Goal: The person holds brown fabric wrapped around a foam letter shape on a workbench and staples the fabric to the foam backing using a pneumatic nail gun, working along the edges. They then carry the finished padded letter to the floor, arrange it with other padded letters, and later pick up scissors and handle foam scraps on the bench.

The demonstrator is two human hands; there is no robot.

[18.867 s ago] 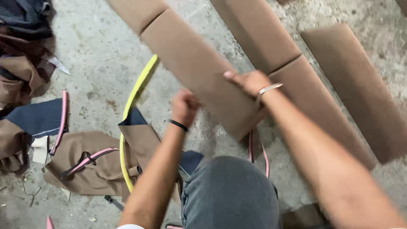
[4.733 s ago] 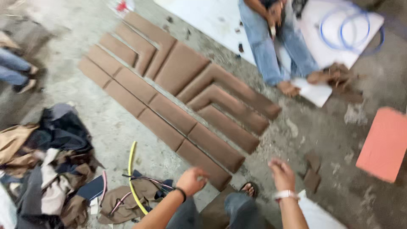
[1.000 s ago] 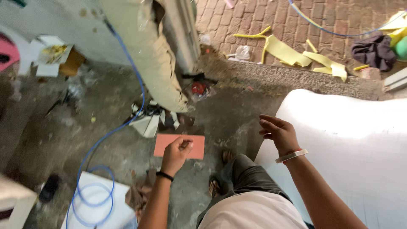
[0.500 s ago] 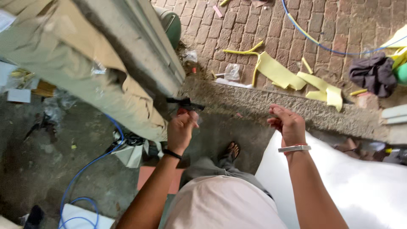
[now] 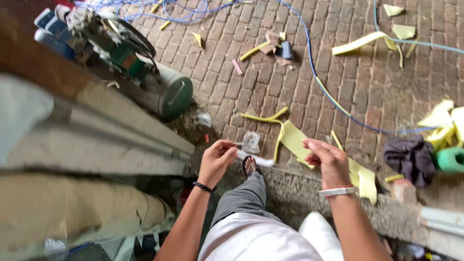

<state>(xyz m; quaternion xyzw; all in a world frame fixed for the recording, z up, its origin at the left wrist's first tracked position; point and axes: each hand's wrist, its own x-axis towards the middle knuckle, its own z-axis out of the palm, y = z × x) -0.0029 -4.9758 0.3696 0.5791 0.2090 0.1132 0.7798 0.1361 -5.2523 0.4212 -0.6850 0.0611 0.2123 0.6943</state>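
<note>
The head view looks straight down on a person stepping from a rough concrete kerb (image 5: 309, 186) onto a brick pavement (image 5: 367, 82), one sandalled foot (image 5: 250, 166) already forward. The left hand (image 5: 216, 162) is raised at waist height with its fingers curled in toward the thumb, as if pinching something very small; I cannot tell whether anything sits between the fingertips, since the view there is too blurred. The right hand (image 5: 328, 162) is likewise loosely curled, fingers bent and the palm turned down, and it appears to hold nothing. The thing nearest both hands is a yellow strip (image 5: 293, 137) lying flat on the bricks just beyond the kerb, between the two hands as seen from above, beside a crumpled clear wrapper (image 5: 251, 141). The strip's broad part runs along a slanted axis from upper left to lower right, with a thin tail (image 5: 263, 117) branching off toward the upper left, away from the person. To walk this stretch well, the judgement is to place the foot on bare brick, clear of the loose scraps and well away from the blue hose (image 5: 333, 99) crossing ahead, which could catch a sandal. A green tank (image 5: 171, 94) lies on its side to the left.
</note>
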